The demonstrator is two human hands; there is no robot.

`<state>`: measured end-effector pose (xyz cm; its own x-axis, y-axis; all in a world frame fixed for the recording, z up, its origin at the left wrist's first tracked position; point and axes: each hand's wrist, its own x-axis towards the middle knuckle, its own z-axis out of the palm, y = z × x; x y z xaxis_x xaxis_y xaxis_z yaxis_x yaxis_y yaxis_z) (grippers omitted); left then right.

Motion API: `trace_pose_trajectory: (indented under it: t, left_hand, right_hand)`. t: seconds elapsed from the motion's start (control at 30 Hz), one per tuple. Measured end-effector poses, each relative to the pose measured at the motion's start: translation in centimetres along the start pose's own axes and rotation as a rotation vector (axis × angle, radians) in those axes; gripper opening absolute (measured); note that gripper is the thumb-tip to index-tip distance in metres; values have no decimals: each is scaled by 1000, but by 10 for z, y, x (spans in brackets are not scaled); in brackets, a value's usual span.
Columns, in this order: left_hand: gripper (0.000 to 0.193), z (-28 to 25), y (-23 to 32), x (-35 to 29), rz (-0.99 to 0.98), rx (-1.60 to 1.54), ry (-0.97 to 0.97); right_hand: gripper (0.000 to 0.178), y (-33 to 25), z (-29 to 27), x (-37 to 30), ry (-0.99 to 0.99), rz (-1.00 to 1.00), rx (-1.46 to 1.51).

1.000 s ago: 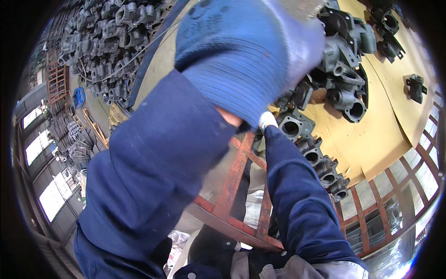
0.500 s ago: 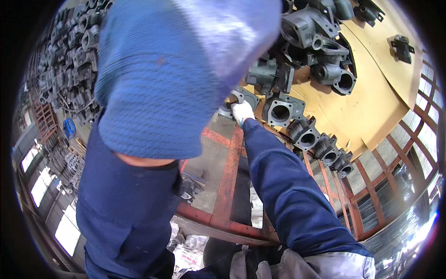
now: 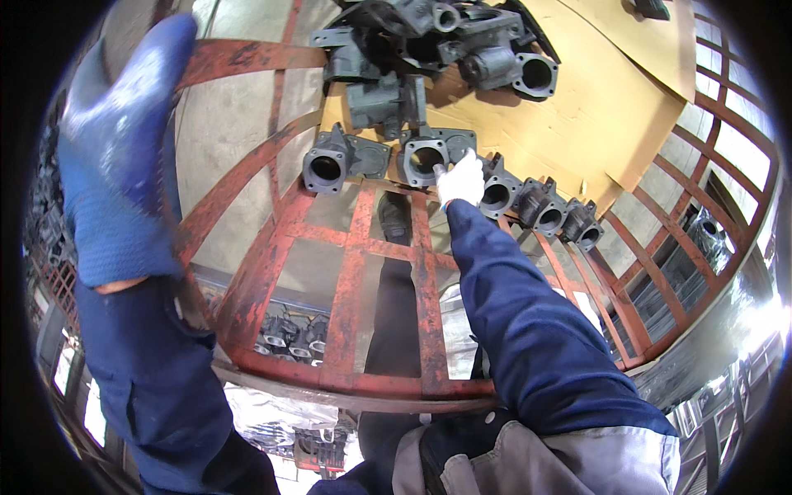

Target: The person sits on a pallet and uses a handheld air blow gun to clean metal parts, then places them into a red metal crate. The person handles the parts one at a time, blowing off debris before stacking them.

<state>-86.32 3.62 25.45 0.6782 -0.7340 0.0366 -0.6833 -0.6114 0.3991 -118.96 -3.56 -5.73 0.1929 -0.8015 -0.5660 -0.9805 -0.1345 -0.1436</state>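
Note:
My right hand (image 3: 464,180), in a white glove, is closed on the right side of a dark grey metal casting (image 3: 419,183) with a round bore and a square bolted flange. This casting stands in a row along the near edge of the cardboard. To its left sits a similar casting (image 3: 324,190), and to its right several more, the nearest being a casting (image 3: 495,196) close by my wrist. My left hand (image 3: 124,140), in a blue knitted glove with a coated palm, is raised at the far left, fingers stretched out and holding nothing.
More dark castings (image 3: 487,68) lie heaped on the yellow-brown cardboard (image 3: 569,140) behind the row. A worn red metal frame (image 3: 355,313) with crossing bars lies between me and the row. A barred red side (image 3: 660,239) rises at the right, and a curved red bar (image 3: 247,58) at the left.
My left hand has swung from the front middle to the far left, uncovering the frame. My right hand has gone from the leftmost casting to the one right of it. The view has shifted right.

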Motion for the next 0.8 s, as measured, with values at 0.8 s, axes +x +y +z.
trace_pose_trajectory:
  t: [0.8]
  left_hand:
    - [50, 2, -6, 11, -382, -222, 98]
  right_hand:
    - [43, 58, 133, -23, -320, 23, 415]
